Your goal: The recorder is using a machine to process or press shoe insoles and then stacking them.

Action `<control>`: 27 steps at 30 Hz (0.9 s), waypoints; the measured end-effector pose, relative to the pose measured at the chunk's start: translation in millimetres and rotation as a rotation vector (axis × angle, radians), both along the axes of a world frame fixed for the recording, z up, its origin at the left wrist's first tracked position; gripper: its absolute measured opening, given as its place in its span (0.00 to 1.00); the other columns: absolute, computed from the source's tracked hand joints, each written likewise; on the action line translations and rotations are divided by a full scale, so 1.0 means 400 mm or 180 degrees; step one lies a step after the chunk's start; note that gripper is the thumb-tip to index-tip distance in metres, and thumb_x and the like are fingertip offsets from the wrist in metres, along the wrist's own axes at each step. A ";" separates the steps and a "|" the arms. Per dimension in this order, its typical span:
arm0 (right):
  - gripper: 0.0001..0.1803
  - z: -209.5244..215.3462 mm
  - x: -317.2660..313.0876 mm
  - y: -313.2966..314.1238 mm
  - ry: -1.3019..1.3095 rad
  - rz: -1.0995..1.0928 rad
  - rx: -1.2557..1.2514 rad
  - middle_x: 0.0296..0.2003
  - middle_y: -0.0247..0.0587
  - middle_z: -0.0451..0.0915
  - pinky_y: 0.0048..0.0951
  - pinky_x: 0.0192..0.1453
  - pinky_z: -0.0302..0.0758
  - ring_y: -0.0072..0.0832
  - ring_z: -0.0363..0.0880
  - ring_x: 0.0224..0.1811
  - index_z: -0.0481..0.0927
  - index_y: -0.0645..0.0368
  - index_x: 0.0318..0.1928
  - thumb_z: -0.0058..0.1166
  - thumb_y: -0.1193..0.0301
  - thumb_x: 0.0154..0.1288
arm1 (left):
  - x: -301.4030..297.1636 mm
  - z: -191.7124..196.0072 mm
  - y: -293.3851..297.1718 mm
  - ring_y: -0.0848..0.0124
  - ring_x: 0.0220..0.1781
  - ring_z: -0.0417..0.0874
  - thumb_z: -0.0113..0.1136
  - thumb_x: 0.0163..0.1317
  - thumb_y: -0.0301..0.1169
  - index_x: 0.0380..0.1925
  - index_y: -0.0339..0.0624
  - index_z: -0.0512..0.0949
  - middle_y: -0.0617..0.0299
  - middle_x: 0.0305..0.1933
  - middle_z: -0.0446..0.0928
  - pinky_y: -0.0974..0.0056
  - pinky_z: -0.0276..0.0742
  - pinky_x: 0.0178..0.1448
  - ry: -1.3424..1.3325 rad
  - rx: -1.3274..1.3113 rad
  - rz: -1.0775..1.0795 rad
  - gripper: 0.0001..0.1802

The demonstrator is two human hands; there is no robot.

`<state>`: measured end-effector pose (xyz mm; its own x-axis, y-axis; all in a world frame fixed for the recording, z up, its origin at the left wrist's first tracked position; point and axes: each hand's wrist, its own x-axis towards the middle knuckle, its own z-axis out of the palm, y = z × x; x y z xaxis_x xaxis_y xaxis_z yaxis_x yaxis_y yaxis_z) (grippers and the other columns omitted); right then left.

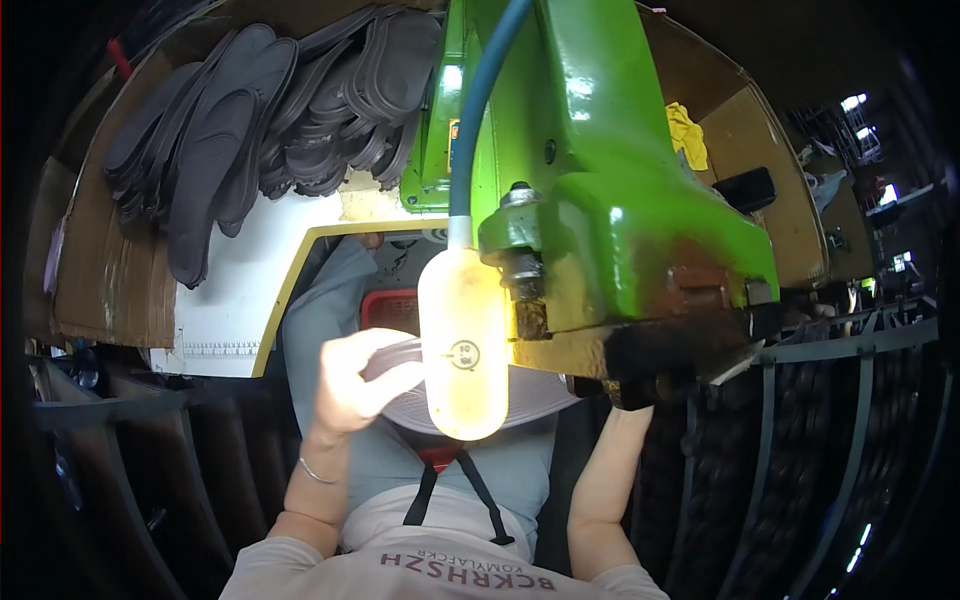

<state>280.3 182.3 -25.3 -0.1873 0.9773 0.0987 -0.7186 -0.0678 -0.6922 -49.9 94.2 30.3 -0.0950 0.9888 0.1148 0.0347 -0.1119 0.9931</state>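
- Although bent by the lens on the far left, recognisable as a left cardboard box (pixel 115 290), right beside a heap of dark grey soles (pixel 240 110), overlapping, some reaching down over a white bench (pixel 215 320) with yellow trim and a ruler strip (pixel 205 351) near its front edge.
- Past the bench's cut-out, a left hand (pixel 350 385), thumb and fingers pinching a grey band (pixel 400 352), with a bracelet (pixel 318 472) around the wrist.
- Behind the band, partly covered, a red container (pixel 388 308).
- Squarely in the way, a glowing oblong lamp (pixel 463 340) on a blue cable (pixel 490 90), hiding the band's right end.
- Out from under the lamp to either side, a wide grey piece (pixel 540 398), in front of the body; cannot tell whether joined to the band.
- Looming over the right side, a green machine (pixel 620 190) with a bolted metal fitting (pixel 520 235).
- Below it, a right forearm (pixel 608 470), its hand hidden under the machine; cannot tell whether spread or pressed together.
- Farther right, a yellow cloth (pixel 687 135) and a black object (pixel 745 188) by a right cardboard box (pixel 785 190), then dark racks (pixel 860 430).
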 end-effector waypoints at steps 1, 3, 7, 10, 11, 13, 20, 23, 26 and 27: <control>0.30 -0.026 -0.022 -0.016 0.0328 0.0015 0.0050 0.59 0.46 0.71 0.40 0.64 0.69 0.36 0.72 0.60 0.62 0.60 0.67 0.47 0.58 0.70 | -0.026 0.002 -0.002 0.75 0.34 0.83 0.66 0.52 0.23 0.37 0.30 0.82 0.58 0.32 0.84 0.70 0.78 0.41 0.0163 -0.0075 0.0076 0.11; 0.30 -0.061 -0.066 -0.046 0.0315 -0.0165 0.0315 0.61 0.48 0.71 0.42 0.66 0.68 0.39 0.72 0.61 0.63 0.61 0.66 0.51 0.59 0.68 | -0.068 -0.003 -0.019 0.75 0.32 0.81 0.64 0.51 0.22 0.36 0.28 0.81 0.58 0.32 0.83 0.71 0.77 0.39 -0.0472 -0.0479 0.0423 0.11; 0.17 -0.054 -0.143 -0.114 -0.2937 -0.0711 0.1356 0.48 0.47 0.80 0.39 0.56 0.76 0.39 0.79 0.50 0.78 0.64 0.50 0.61 0.75 0.60 | -0.155 -0.046 -0.062 0.76 0.31 0.79 0.63 0.52 0.23 0.37 0.27 0.79 0.59 0.32 0.81 0.72 0.74 0.39 -0.0686 -0.0374 0.0693 0.13; 0.17 -0.049 -0.206 -0.128 -0.3400 -0.0828 0.1900 0.45 0.46 0.82 0.34 0.52 0.79 0.35 0.82 0.47 0.80 0.70 0.47 0.64 0.85 0.54 | -0.178 -0.093 -0.130 0.81 0.28 0.73 0.64 0.53 0.26 0.29 0.35 0.73 0.65 0.27 0.76 0.75 0.69 0.34 -0.0929 -0.0599 0.0789 0.09; 0.18 -0.046 -0.215 -0.128 -0.2998 -0.0664 0.1460 0.45 0.45 0.82 0.33 0.52 0.79 0.34 0.81 0.47 0.79 0.71 0.48 0.64 0.85 0.54 | -0.175 -0.112 -0.156 0.83 0.27 0.70 0.64 0.53 0.26 0.25 0.39 0.71 0.67 0.26 0.74 0.75 0.66 0.33 -0.1083 -0.0632 0.0760 0.10; 0.20 -0.044 -0.222 -0.126 -0.2757 -0.0434 0.1103 0.46 0.46 0.81 0.31 0.51 0.80 0.32 0.81 0.47 0.78 0.72 0.49 0.64 0.85 0.54 | -0.148 -0.160 -0.201 0.83 0.28 0.69 0.66 0.54 0.26 0.25 0.41 0.69 0.69 0.26 0.73 0.75 0.66 0.33 -0.0933 -0.0875 0.0599 0.12; 0.27 -0.011 -0.234 -0.089 -0.3230 -0.0147 0.1748 0.50 0.47 0.79 0.31 0.55 0.78 0.30 0.80 0.50 0.74 0.70 0.54 0.65 0.85 0.51 | 0.098 -0.282 -0.319 0.77 0.40 0.82 0.67 0.57 0.20 0.35 0.35 0.75 0.60 0.37 0.82 0.71 0.80 0.45 -0.1313 -0.1770 -0.0083 0.09; 0.29 0.019 -0.276 -0.096 -0.3241 -0.0493 0.1798 0.49 0.45 0.78 0.32 0.56 0.77 0.30 0.78 0.51 0.73 0.69 0.54 0.67 0.84 0.49 | 0.209 -0.291 -0.302 0.78 0.41 0.81 0.68 0.58 0.22 0.41 0.31 0.77 0.58 0.42 0.82 0.72 0.80 0.47 -0.1336 -0.1657 -0.0170 0.13; 0.28 0.039 -0.296 -0.113 -0.2872 -0.0990 0.1393 0.41 0.40 0.79 0.33 0.49 0.78 0.31 0.78 0.42 0.77 0.64 0.46 0.75 0.76 0.42 | 0.233 -0.264 -0.273 0.67 0.42 0.84 0.72 0.54 0.29 0.44 0.31 0.79 0.54 0.43 0.83 0.66 0.81 0.50 -0.0280 -0.1336 -0.0447 0.20; 0.31 0.050 -0.282 -0.114 -0.2984 -0.0756 0.1173 0.41 0.38 0.80 0.33 0.48 0.78 0.30 0.79 0.41 0.76 0.63 0.47 0.78 0.73 0.40 | 0.214 -0.253 -0.255 0.63 0.45 0.84 0.74 0.52 0.32 0.43 0.32 0.79 0.53 0.44 0.82 0.63 0.80 0.52 0.0226 -0.0961 -0.0503 0.21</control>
